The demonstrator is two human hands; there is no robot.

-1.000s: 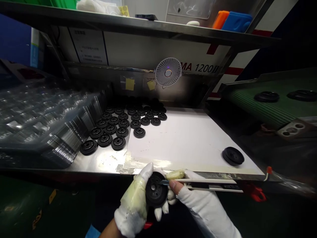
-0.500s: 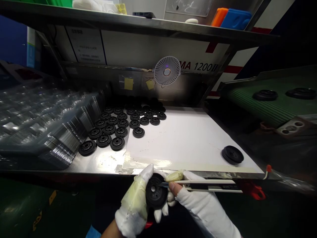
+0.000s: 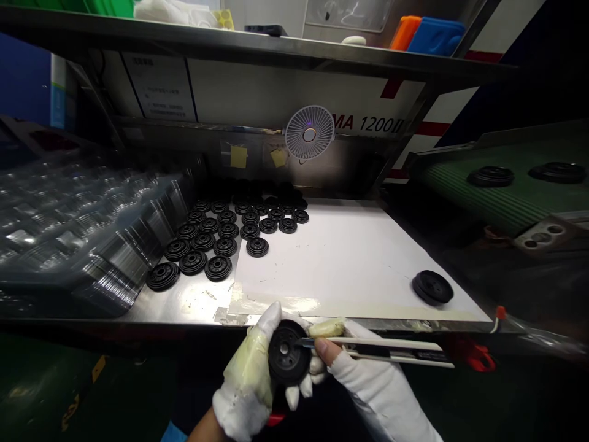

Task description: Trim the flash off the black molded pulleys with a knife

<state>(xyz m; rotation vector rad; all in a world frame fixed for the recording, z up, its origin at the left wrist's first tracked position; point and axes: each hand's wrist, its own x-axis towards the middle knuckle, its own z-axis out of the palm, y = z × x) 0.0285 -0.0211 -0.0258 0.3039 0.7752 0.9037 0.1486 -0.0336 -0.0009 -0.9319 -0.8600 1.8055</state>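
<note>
My left hand [image 3: 246, 380], in a white glove with yellowed tape on it, grips a black moulded wheel [image 3: 286, 352] with a central hub hole. My right hand [image 3: 375, 388], also gloved, holds a long utility knife [image 3: 391, 347]. Its blade tip [image 3: 306, 342] rests at the wheel's rim, and a yellowed glove fingertip lies along the knife's top. Part of the wheel's far side is hidden behind my fingers. Several similar black wheels [image 3: 216, 242] stand in rows on the steel table at the left, and a single wheel [image 3: 432, 287] lies at the right of a white sheet [image 3: 331, 264].
Stacked transparent plastic trays [image 3: 83, 227] fill the left side. A green ribbed conveyor belt [image 3: 506, 190] with black wheels runs at the right. A red-handled tool [image 3: 473, 359] lies past the table edge. A steel shelf [image 3: 230, 43] and small fan [image 3: 310, 132] stand above.
The view has drifted slightly. The knife's far end has dipped a little, while the blade stays at the wheel's rim and both hands keep their hold.
</note>
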